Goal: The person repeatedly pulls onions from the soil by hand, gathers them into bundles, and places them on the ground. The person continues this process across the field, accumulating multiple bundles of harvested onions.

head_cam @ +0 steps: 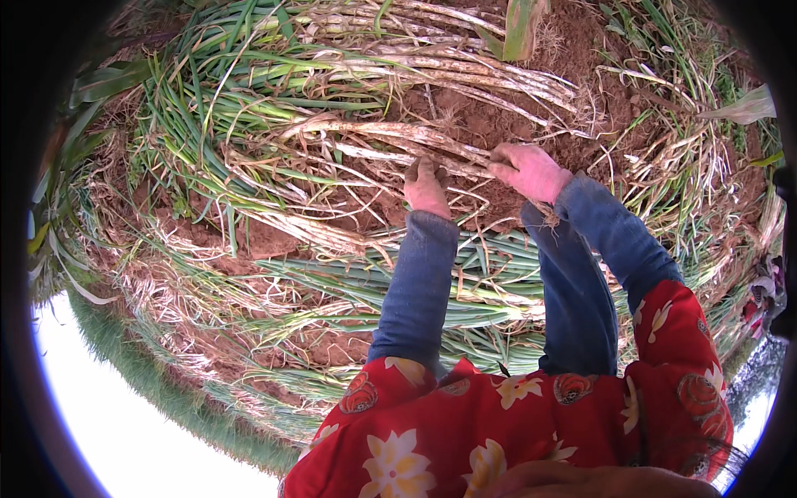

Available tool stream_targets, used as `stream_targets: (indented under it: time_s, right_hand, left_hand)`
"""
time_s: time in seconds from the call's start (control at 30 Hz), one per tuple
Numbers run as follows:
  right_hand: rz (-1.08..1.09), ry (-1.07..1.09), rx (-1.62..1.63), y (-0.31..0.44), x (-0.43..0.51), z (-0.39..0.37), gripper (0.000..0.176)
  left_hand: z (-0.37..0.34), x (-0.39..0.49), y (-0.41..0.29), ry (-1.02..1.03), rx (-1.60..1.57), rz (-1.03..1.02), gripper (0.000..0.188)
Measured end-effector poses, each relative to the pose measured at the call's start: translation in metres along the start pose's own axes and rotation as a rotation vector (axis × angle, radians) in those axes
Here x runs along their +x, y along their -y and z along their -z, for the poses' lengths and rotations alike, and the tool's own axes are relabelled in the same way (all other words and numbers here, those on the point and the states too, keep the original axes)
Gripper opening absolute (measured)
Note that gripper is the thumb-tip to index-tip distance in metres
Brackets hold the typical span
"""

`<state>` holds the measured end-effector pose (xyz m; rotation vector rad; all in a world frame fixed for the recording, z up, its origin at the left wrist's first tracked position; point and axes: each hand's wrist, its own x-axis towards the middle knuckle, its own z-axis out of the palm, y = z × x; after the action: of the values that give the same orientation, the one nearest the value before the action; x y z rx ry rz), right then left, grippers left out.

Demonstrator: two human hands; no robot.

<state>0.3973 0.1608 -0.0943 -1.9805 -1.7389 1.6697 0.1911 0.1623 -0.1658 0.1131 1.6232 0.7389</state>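
Note:
Long green onions with soil-stained white stalks (386, 127) lie on reddish-brown soil in front of me. My right hand (529, 171) is closed around the lower, whitish part of a few stalks, and a tuft of roots (548, 215) hangs below its wrist. To the left of it, my left hand (428, 187) rests against the same stalks with its fingers curled. Whether those fingers grip a stalk is hidden. The green leaves (205, 131) of the onions spread out to the left.
A further heap of green onions (473, 65) lies beyond my hands. More onion leaves (485, 261) are under my forearms, beside my blue-clad leg (573, 299). A broad leaf blade (520, 31) stands at the top. Other leafy plants (56, 187) edge the left side.

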Motion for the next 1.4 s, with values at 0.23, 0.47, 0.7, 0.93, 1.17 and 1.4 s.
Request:
stream_targets:
  time_s: [0.23,0.47,0.7,0.93,1.17,1.4]
  right_hand:
    - [-0.101,-0.053,-0.461,-0.01,0.031,-0.032,0.044]
    - [0.016,0.057,-0.538,0.013,0.045,-0.03,0.04]
    - [-0.157,-0.067,-0.351,0.008,0.025,0.012,0.038]
    - [0.051,0.235,-0.364,0.037,0.028,0.036,0.056]
    - [-0.01,-0.068,-0.092,0.012,0.01,0.043,0.058]
    - [-0.007,0.086,0.621,0.074,-0.006,0.013,0.038]
  left_hand:
    - [-0.033,-0.003,-0.016,-0.296,0.634,-0.071,0.044]
    - [0.012,0.051,0.017,-0.165,0.444,-0.14,0.029]
    - [0.027,0.023,-0.005,-0.127,0.036,-0.021,0.018]
    - [0.033,0.079,-0.003,-0.258,0.461,-0.14,0.046]
    - [0.026,0.016,-0.026,-0.146,-0.098,-0.1,0.029]
    - [0.061,-0.032,-0.039,0.166,-0.237,-0.129,0.029]
